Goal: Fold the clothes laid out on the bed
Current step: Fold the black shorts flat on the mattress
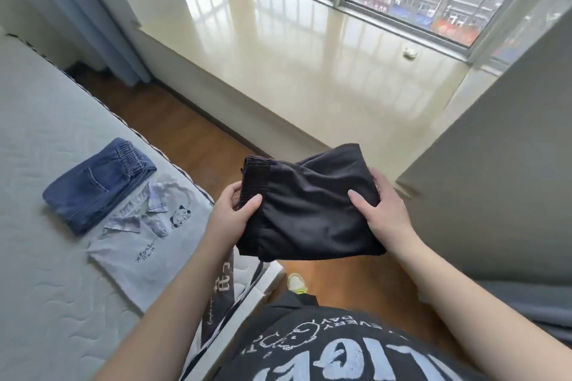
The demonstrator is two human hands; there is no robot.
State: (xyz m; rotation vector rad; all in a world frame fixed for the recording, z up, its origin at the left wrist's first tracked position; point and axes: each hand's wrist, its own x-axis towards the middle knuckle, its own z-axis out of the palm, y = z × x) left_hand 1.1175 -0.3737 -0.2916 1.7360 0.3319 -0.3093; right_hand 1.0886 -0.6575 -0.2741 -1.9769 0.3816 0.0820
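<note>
Folded black shorts point(306, 207) held in mid-air above wooden floor point(185, 136), beside the bed point(46, 139). Left hand point(229, 216) pinching the waistband end, thumb on top; right hand point(383, 210) clamped on the opposite edge, thumb on top. On the bed: folded jeans point(96, 185) touching a folded white shirt point(145, 244) printed "efgabc". Glossy window ledge point(294, 49) beyond.

fingers point(376, 182) mostly hidden under black shorts point(306, 207), bed point(37, 288) cropped left
</note>
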